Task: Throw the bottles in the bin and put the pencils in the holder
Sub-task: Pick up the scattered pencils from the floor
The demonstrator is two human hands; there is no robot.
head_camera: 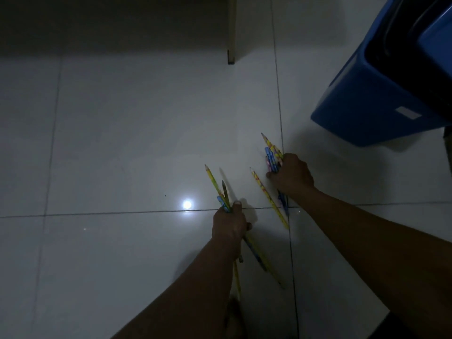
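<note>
Head view, dim and looking straight down, is filled mostly by a white tiled floor (122,143) with a bright lamp reflection (187,204) near the middle. Next in size is the blue bin (367,99) at the upper right, its dark opening partly in frame; no bottles show anywhere, and no pencil holder is in view either. A pale furniture leg (231,55) stands at the top, well apart from the hands.

Both forearms reach in from the bottom. The right hand (292,176) is clamped around a bundle of pencils (270,152), yellow and blue, tips fanned away from the person, just below the bin's near corner. The left hand (230,225) is fisted on a second pencil bunch (217,187), tips likewise pointing up and slightly left, tails trailing back under the wrist.

Between the two hands lies one loose yellow pencil (269,198) flat on the floor. Its long axis runs from upper left to lower right, roughly parallel to the held bunches, its point towards the top of the frame. It lies just beside the right hand's thumb side and is clearly nearer that hand than the left, so my judgement is that the right hand is better placed to gather it, sliding fingers leftward across its shaft.
</note>
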